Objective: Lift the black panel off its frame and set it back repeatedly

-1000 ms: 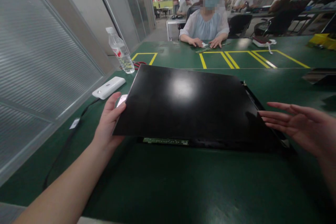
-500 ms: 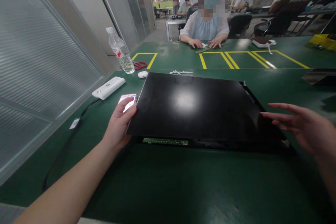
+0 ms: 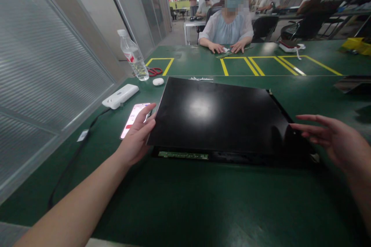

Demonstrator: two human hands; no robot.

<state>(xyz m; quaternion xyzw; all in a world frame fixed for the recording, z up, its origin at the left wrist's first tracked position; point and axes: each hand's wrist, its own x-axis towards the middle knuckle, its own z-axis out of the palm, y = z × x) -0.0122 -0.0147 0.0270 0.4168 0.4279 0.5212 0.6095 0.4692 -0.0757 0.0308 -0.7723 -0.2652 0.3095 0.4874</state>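
Note:
A glossy black screen panel (image 3: 214, 115) is tilted over a black frame (image 3: 246, 159), its left side raised and its right side low near the frame. My left hand (image 3: 137, 135) grips the panel's left edge, thumb toward the top; the fingers underneath are partly hidden. My right hand (image 3: 327, 133) is open beside the panel's right edge, fingers stretched out; whether a fingertip touches the panel I cannot tell. A green circuit board strip (image 3: 183, 156) shows along the frame's near side, below the panel.
A lit phone (image 3: 131, 119) lies behind my left hand. Beyond it are a white device (image 3: 121, 95) with a black cable, a small white case (image 3: 158, 82), a water bottle (image 3: 133, 58) and red scissors (image 3: 155, 71). A masked person (image 3: 227, 27) sits across the green table (image 3: 203, 200).
My left hand and the panel's left edge have shifted right and slightly up, so more of the phone shows. The right hand has hardly moved.

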